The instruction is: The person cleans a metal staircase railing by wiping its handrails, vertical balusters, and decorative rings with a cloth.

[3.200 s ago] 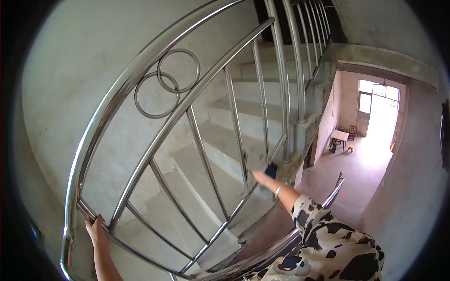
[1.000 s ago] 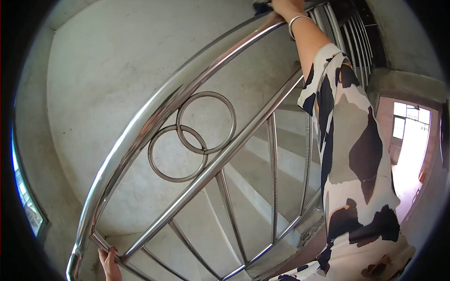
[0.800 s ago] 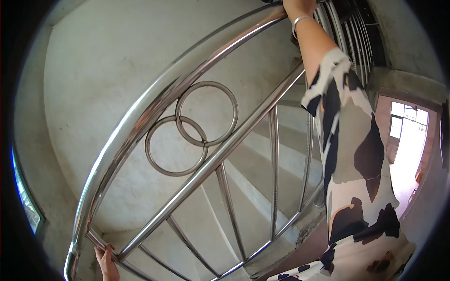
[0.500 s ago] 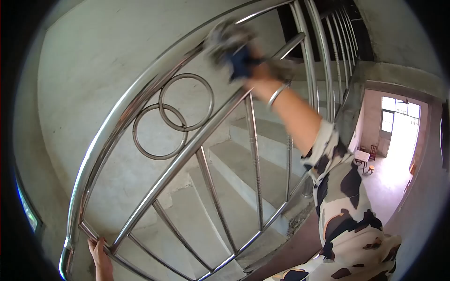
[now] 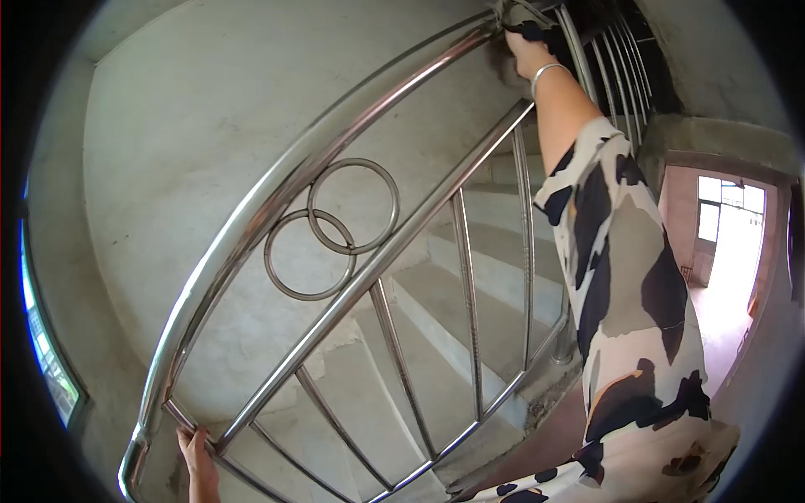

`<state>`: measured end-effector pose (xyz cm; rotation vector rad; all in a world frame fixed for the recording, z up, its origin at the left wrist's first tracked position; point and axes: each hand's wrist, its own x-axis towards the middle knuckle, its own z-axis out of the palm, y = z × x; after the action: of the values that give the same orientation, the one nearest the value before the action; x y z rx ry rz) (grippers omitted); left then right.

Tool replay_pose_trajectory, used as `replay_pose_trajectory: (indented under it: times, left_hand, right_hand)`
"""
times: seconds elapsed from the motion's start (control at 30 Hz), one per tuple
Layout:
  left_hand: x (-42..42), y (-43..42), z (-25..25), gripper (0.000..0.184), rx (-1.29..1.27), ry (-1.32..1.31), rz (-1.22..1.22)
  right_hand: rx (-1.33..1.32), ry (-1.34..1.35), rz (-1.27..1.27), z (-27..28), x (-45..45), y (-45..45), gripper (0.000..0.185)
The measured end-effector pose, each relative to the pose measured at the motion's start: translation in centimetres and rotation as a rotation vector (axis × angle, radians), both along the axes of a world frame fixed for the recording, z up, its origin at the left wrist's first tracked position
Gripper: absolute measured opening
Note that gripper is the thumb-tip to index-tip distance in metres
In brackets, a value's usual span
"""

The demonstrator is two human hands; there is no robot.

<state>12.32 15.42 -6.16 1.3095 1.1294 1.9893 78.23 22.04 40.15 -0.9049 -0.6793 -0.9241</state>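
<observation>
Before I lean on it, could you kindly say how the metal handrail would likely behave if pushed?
The handrail is probably stiff, being thick metal tubing. Its gloss suggests it may feel slippery. It seems unlikely to tip, framed with bars.

The stair railing [image 5: 335, 314] was shiny, silvery metal, its curved top rail arching over a slanting rail and slender bars. Two interlocked rings [image 5: 351, 247] sat between those rails. The grey-and-dark cloth [image 5: 530, 32] lay bunched at the railing's upper part.
</observation>
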Motion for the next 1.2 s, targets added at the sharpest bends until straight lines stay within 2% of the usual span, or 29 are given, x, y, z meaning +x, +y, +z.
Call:
replay_pose_trajectory:
  times: [0.07, 0.1, 0.13, 0.2, 0.27, 0.33, 0.4, 0.47, 0.53, 0.6, 0.63, 0.67, 0.7, 0.73, 0.77, 0.8, 0.87, 0.93, 1.2]
  left_hand:
    - [0.1, 0.1, 0.1, 0.014, -0.017, -0.013, 0.02]
    - [0.1, 0.3, 0.1, 0.013, -0.019, -0.009, 0.031]
    - [0.3, 0.0, 0.3, 0.013, -0.023, -0.01, 0.031]
    - [1.1, -0.4, 0.8, 0.013, -0.04, -0.04, 0.017]
    - [0.3, -0.2, 0.7, 0.013, -0.102, -0.038, 0.021]
    - [0.6, -0.1, 0.9, 0.013, -0.148, -0.047, 0.026]
    - [1.3, -0.6, 1.3, 0.012, -0.125, -0.046, 0.065]
    - [0.0, 0.1, 0.2, 0.012, -0.07, -0.011, 0.031]
    - [-0.3, 0.3, 0.1, 0.01, -0.099, 0.041, 0.062]
    - [-0.7, 0.6, -0.1, 0.01, -0.075, 0.072, 0.058]
    - [-0.8, 0.8, -0.2, 0.01, -0.044, 0.087, 0.058]
    - [-0.6, 0.7, 0.2, 0.01, -0.046, 0.085, 0.053]
    - [-0.2, 0.1, 0.8, 0.011, -0.089, 0.055, 0.035]
    - [0.1, -0.3, 1.0, 0.012, -0.135, 0.02, 0.017]
    - [-0.1, -0.4, 0.9, 0.012, -0.147, 0.01, 0.011]
    - [-0.4, -0.2, 0.9, 0.012, -0.16, 0.018, 0.016]
    - [-0.2, -0.2, 0.7, 0.011, -0.174, 0.023, 0.016]
    - [0.1, -0.3, 0.9, 0.012, -0.144, 0.03, 0.046]
    - [0.1, -0.1, 0.7, 0.01, -0.092, 0.061, 0.077]
  right_hand:
    - [-0.038, -0.016, 0.354, 0.4, -3.8, 0.0, 0.059]
    - [-0.043, -0.167, 0.291, -0.4, -4.4, 0.0, 0.062]
    - [0.023, -0.183, 0.25, -0.6, -5.2, 0.5, 0.053]
    - [-0.273, -0.311, -0.12, -2.7, -6.0, 1.5, 0.048]
    - [-0.334, -0.416, -0.111, -6.6, -11.0, -1.0, 0.046]
    - [0.222, -0.66, 1.041, -9.4, -14.7, 2.8, 0.037]
    - [-0.17, -0.792, 0.529, -15.3, -18.5, -0.5, 0.048]
    - [0.207, -0.883, 0.27, -19.3, -22.4, -0.6, 0.019]
    - [0.061, -1.229, 0.408, -21.3, -22.9, -3.6, 0.014]
    - [-0.029, -1.226, 0.629, -21.5, -23.4, -6.4, 0.015]
    - [0.04, -1.179, 0.564, -20.7, -22.3, -5.5, 0.021]
    - [-0.108, -1.071, 0.342, -19.4, -20.1, -6.0, 0.021]
    - [0.181, -0.994, 0.376, -17.5, -18.8, -5.9, 0.02]
    - [0.055, -0.836, 0.286, -15.9, -15.4, -5.3, 0.019]
    - [-0.037, -0.68, -0.077, -14.7, -12.6, -6.1, 0.017]
    - [-0.288, -0.504, -0.134, -12.8, -9.6, -5.9, 0.023]
    - [-0.335, 0.163, 0.388, -10.0, -5.9, -6.1, 0.031]
    - [-0.554, -0.265, -0.393, -9.9, -0.2, -4.3, 0.037]
    - [-0.869, -0.139, -0.399, -8.1, -0.2, -3.1, 0.04]
